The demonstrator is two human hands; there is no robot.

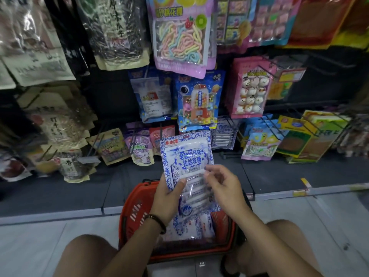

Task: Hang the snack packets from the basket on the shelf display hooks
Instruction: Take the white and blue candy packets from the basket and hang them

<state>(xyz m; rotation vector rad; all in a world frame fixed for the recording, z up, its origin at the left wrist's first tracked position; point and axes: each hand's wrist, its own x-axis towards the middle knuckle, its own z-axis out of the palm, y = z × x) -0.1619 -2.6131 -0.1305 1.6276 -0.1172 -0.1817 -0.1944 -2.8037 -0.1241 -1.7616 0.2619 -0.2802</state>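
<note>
A blue-and-white snack packet [186,156] stands upright above the red basket [132,212]. My left hand [166,198] grips its lower left edge, thumb on the front. My right hand [221,186] pinches the packet's right side with curled fingers. More blue-and-white packets [191,226] lie inside the basket below. Matching packets [223,134] hang on a low hook of the shelf just behind and to the right.
The black display rack is crowded with hanging snack bags: a pastel candy bag [181,35] at top centre, a pink marshmallow bag [250,90] to the right, seed bags [119,33] at left. The basket sits on the pale floor [329,216] between my knees.
</note>
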